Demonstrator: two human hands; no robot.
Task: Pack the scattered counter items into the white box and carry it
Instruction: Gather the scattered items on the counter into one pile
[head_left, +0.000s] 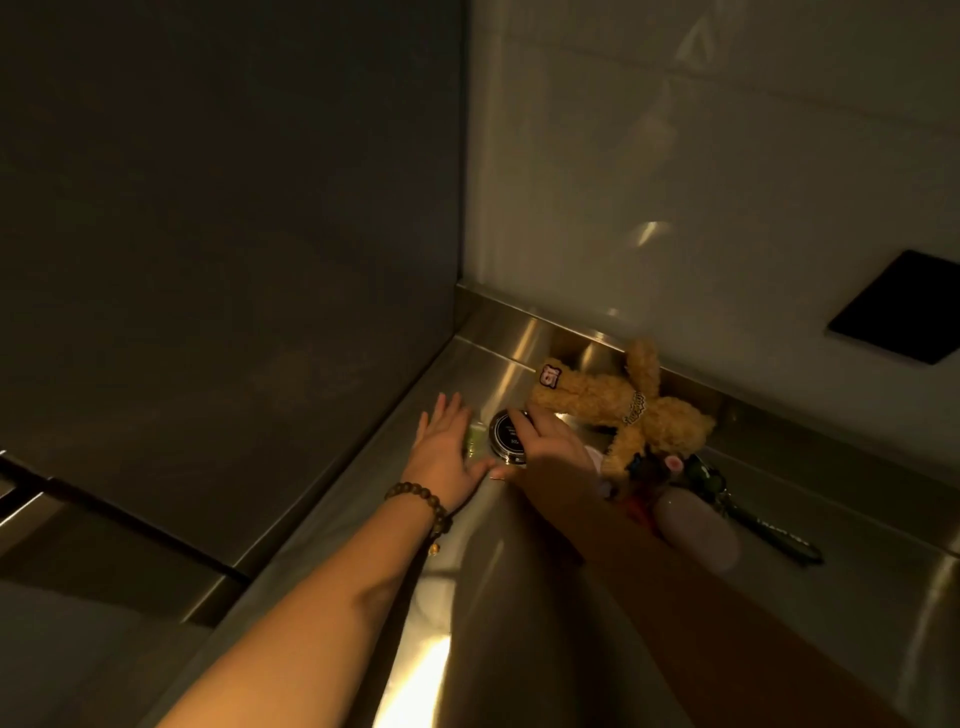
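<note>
Clearly the picking-up step was in hand, since small things lay loose on the steel counter (519, 332) and nothing looked packed. I could not see the white box anywhere.

The left hand (448, 447) lay flat on the counter with straight fingers, right beside a little green thing (474, 439). The right hand (545, 441) reached over a round black tin (506, 436), and its fingers curled around the tin's edge as if to lift it. Just behind the tin lay a fuzzy tan toy bear (618, 410) near the back wall. Some dark keys and charms (727, 493) were bunched by the bear, too blurry to tell apart.

Next, I think the tin would need a firm hold, then a lift out to wherever the box stood.

The counter was shiny metal and sat in a corner. A dark panel (234, 208) stood on the left, and a pale wall (727, 156) with a black square (898, 306) stood behind. The room was dim.
</note>
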